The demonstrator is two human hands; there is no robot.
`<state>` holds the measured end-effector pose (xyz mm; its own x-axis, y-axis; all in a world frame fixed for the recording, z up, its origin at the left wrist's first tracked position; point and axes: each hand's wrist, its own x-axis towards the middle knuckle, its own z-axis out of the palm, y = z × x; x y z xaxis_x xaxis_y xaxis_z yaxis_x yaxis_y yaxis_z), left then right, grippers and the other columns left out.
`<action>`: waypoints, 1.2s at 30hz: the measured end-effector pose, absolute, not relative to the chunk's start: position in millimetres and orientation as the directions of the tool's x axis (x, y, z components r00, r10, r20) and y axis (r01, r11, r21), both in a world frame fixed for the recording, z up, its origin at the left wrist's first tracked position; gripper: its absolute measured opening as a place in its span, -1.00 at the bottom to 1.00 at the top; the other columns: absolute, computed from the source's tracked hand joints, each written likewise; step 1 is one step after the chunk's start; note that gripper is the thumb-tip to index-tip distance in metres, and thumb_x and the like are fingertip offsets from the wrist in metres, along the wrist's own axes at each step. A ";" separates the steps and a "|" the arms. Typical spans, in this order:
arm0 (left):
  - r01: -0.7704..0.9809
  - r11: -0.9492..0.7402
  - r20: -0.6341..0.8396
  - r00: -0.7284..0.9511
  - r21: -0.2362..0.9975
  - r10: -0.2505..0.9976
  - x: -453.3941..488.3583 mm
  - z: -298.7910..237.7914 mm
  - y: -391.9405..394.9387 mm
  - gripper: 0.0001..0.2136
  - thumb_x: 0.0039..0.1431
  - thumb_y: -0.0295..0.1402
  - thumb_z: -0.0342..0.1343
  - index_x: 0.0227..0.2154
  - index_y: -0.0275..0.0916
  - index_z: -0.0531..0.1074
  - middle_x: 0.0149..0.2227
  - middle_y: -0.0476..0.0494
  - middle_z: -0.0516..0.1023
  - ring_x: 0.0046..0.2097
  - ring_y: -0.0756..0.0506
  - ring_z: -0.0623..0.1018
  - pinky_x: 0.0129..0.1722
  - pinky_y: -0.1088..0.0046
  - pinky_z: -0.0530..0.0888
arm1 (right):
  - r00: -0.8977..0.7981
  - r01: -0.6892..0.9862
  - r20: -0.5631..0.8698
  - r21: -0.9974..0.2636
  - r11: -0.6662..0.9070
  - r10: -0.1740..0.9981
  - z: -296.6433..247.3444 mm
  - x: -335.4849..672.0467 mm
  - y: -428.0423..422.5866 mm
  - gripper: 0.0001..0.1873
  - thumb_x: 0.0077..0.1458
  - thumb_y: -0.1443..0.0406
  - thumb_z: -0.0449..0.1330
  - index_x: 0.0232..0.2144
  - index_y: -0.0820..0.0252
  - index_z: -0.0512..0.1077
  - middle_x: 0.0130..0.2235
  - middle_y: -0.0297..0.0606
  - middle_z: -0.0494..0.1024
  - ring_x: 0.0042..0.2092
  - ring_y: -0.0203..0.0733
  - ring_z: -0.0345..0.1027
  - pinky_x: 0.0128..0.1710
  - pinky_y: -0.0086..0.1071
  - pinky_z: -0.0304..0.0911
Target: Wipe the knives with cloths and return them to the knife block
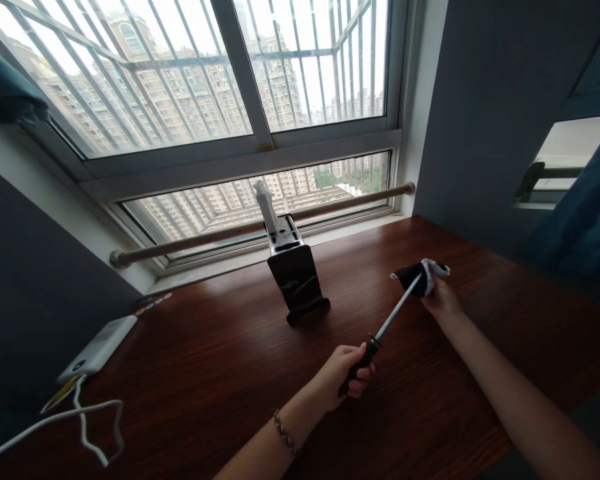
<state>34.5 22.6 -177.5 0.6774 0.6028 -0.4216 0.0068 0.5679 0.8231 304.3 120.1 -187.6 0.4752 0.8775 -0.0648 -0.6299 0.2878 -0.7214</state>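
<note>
My left hand [344, 373] is closed round the black handle of a sharpening steel [396, 313]. Its thin metal rod slants up and to the right over the dark wooden table [220, 373]. My right hand [439, 297] grips a black and white cloth [423, 275] bunched round the rod's far tip. A black knife block [297, 277] stands behind the hands near the window, with one white-handled knife [266, 203] sticking out of its top.
A white power bank [99, 348] lies at the table's left edge with a white cable [80, 417] trailing toward me. A wooden rail [240, 228] runs along the barred window. Grey walls close both sides; a blue curtain [587, 220] hangs at the right.
</note>
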 end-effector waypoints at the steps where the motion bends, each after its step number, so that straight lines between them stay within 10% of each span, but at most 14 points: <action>1: -0.030 0.664 -0.436 0.732 0.748 0.524 34.7 -175.9 22.7 -0.61 0.11 -0.04 -0.09 -0.47 -0.34 0.30 -0.62 0.11 0.02 -0.68 0.16 -0.05 -0.70 0.61 -0.14 | 0.480 -0.656 -0.092 -0.698 0.287 0.873 -188.4 305.0 120.7 -0.92 0.01 0.37 0.17 -0.40 0.16 0.46 -0.31 -0.36 0.53 -0.19 -0.29 0.40 -0.17 -0.51 0.34; 6: 0.059 0.485 -0.420 0.596 0.872 0.684 39.6 -176.0 16.6 -0.61 0.09 -0.02 -0.09 -0.52 -0.31 0.27 -0.63 0.08 0.08 -0.68 0.14 0.02 -0.67 0.57 -0.08 | 0.566 -0.658 -0.164 -0.681 0.322 0.808 -194.1 303.8 122.9 -0.85 -0.16 0.45 0.27 -0.43 0.23 0.46 -0.37 -0.35 0.54 -0.32 -0.35 0.43 -0.28 -0.59 0.39; 10: 0.422 -0.200 0.049 0.342 0.884 0.938 39.4 -181.7 9.5 -0.67 0.12 -0.12 -0.05 -0.57 -0.28 0.31 -0.58 -0.06 0.27 -0.54 0.03 0.24 -0.52 0.50 0.09 | 0.641 -0.617 -0.189 -0.703 0.354 0.743 -197.6 300.5 123.5 -0.80 -0.26 0.48 0.32 -0.47 0.26 0.45 -0.40 -0.35 0.53 -0.40 -0.36 0.43 -0.37 -0.61 0.41; 13: 0.521 -0.361 0.234 0.295 0.774 0.927 34.2 -182.6 11.3 -0.75 0.11 -0.18 -0.02 -0.49 -0.26 0.38 -0.50 -0.13 0.33 -0.48 -0.02 0.28 -0.47 0.49 0.12 | 0.642 -0.621 -0.200 -0.702 0.349 0.741 -200.2 300.0 124.6 -0.78 -0.27 0.48 0.32 -0.46 0.25 0.44 -0.42 -0.36 0.53 -0.43 -0.36 0.43 -0.44 -0.61 0.42; 23: 0.068 0.422 -0.388 0.546 0.904 0.743 42.0 -182.3 18.9 -0.58 0.02 0.05 -0.04 -0.51 -0.29 0.26 -0.67 0.10 0.15 -0.73 0.14 0.10 -0.76 0.59 -0.01 | 0.459 -0.760 -0.217 -0.599 0.253 0.862 -207.1 301.5 127.5 -0.91 -0.04 0.40 0.23 -0.41 0.13 0.44 -0.37 -0.46 0.54 -0.31 -0.38 0.43 -0.28 -0.62 0.39; 36: 0.179 0.245 -0.298 0.393 0.953 0.870 47.9 -193.0 13.8 -0.58 0.01 0.03 -0.03 -0.58 -0.28 0.21 -0.72 0.11 0.16 -0.78 0.13 0.14 -0.85 0.62 0.01 | 0.370 -0.747 -0.265 -0.654 0.116 0.890 -216.3 278.8 120.4 -0.84 -0.15 0.45 0.29 -0.45 0.19 0.43 -0.41 -0.41 0.54 -0.39 -0.40 0.43 -0.35 -0.62 0.41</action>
